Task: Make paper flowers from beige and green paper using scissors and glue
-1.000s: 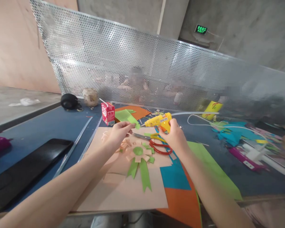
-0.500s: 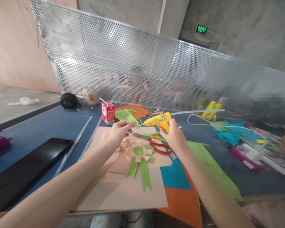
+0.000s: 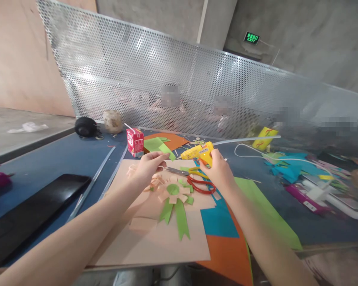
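Observation:
Between the thumb and fingers of my left hand point(image 3: 150, 169) is a small green paper strip point(image 3: 168, 152), its lower end sticking out to the right. My right hand point(image 3: 219, 169) grips a yellow glue gun point(image 3: 198, 151), with the nozzle pointing left close to the strip. A clear glue stick point(image 3: 247, 140) juts from the gun's back. Below my hands lie scissors point(image 3: 201, 184) with red and yellow handles. A paper rosette point(image 3: 173, 190), pale peach with a green centre and green tails, rests on a peach sheet point(image 3: 164, 246).
A red drink carton point(image 3: 135, 143) with a straw stands behind my left hand. To the left lies a black phone point(image 3: 38, 216). Blue paper point(image 3: 219, 222), orange paper point(image 3: 226, 258) and green paper point(image 3: 265, 214) are at the right, beside a purple power strip point(image 3: 307, 200). A perforated metal screen point(image 3: 155, 59) rises behind.
The glue gun's nozzle sits very slightly farther right from the green strip. Both hands keep their holds, and the view has shifted a little.

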A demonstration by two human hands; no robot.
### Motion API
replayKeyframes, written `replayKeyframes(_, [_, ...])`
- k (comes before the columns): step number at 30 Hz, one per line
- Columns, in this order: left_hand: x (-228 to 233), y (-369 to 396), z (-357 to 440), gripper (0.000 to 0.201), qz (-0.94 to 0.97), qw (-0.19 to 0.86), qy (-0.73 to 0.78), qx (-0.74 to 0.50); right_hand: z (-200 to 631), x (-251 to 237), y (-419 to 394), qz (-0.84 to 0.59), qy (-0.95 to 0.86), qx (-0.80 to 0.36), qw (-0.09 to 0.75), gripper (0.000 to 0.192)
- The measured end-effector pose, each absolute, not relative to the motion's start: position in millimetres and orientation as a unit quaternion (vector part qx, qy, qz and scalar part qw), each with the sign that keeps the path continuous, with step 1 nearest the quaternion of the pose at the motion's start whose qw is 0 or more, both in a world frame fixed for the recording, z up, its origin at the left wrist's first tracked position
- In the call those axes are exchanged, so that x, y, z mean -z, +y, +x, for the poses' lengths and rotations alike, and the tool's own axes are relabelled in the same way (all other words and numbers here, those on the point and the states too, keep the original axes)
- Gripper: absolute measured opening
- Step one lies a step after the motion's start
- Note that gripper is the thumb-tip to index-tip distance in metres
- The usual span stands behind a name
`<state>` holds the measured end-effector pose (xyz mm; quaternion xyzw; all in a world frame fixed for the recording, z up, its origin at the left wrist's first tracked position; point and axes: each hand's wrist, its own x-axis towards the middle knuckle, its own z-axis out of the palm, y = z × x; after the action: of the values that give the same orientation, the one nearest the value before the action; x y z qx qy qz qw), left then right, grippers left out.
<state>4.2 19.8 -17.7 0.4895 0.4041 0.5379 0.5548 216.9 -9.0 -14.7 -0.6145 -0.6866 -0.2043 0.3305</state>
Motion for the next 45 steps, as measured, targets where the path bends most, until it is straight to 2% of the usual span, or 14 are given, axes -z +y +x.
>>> replayKeyframes(5, [19.6, 23.1, 3.4, 0.028, 0.473, 0.581, 0.378, -0.544, 219.6, 4.4, -11.7, -0.707, -0.632, 0.161, 0.272, 0.032])
replayKeyframes(11, [21.5, 24.8, 3.5, 0.029, 0.49, 0.564, 0.397, -0.533, 243.0, 0.8, -5.9, -0.847, -0.511, 0.051, 0.139, 0.045])
replayKeyframes(14, [19.3, 23.1, 5.5, 0.029, 0.495, 0.55, 0.412, -0.531, 251.6, 8.5, -0.1, -0.852, -0.515, 0.007, 0.097, 0.043])
replayKeyframes(18, [14.5, 20.0, 6.4, 0.03, 0.497, 0.532, 0.426, -0.537, 252.7, 17.4, 4.1, -0.842, -0.534, -0.004, 0.079, 0.039])
replayKeyframes(24, [9.2, 16.3, 4.8, 0.029, 0.496, 0.53, 0.426, -0.54, 252.3, 19.6, 5.7, -0.839, -0.538, 0.008, 0.085, 0.04])
replayKeyframes(27, [9.1, 16.8, 4.0, 0.03, 0.488, 0.529, 0.427, -0.548, 246.1, 14.0, 1.5, -0.849, -0.516, 0.055, 0.101, 0.044])
replayKeyframes(29, [10.2, 17.9, 3.2, 0.03, 0.491, 0.524, 0.423, -0.553, 234.7, 9.9, -4.0, -0.819, -0.546, 0.113, 0.135, 0.041])
replayKeyframes(31, [11.8, 19.5, 1.7, 0.029, 0.497, 0.519, 0.416, -0.557, 217.5, 8.7, -10.8, -0.723, -0.647, 0.152, 0.189, 0.034])
replayKeyframes(34, [13.9, 22.0, -1.5, 0.027, 0.503, 0.515, 0.407, -0.562, 189.0, 14.9, -20.4, -0.557, -0.799, 0.059, 0.216, 0.028])
replayKeyframes(36, [14.0, 23.1, -3.2, 0.026, 0.505, 0.511, 0.404, -0.567, 175.8, 21.6, -23.8, -0.534, -0.818, 0.015, 0.213, 0.029])
replayKeyframes(40, [11.1, 21.8, -2.9, 0.026, 0.511, 0.5, 0.405, -0.57, 171.8, 29.2, -21.1, -0.525, -0.816, -0.095, 0.223, 0.008])
replayKeyframes(45, [7.1, 17.3, 2.5, 0.028, 0.524, 0.494, 0.419, -0.553, 179.1, 28.7, -15.8, -0.511, -0.791, -0.216, 0.257, 0.016])
